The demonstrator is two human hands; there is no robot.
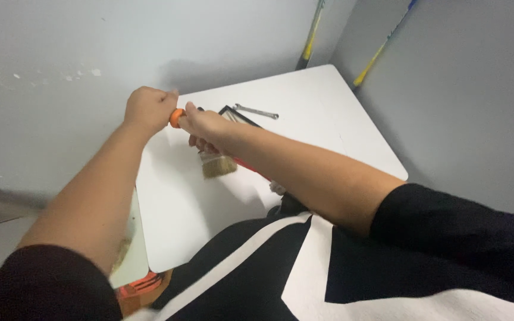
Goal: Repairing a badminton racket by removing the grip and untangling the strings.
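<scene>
Left hand (148, 109) and right hand (204, 126) both closed on orange-handled paintbrush (214, 159); long axis tilted, bristles pointing down toward the white table (304, 101) centre.

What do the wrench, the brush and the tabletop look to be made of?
Wrench: likely bare metal, silvery grey with a slight sheen. Brush: pale tan bristles, natural or synthetic unclear; its handle is hidden by the right hand. Tabletop: smooth matte white, probably laminate or plastic.
</scene>
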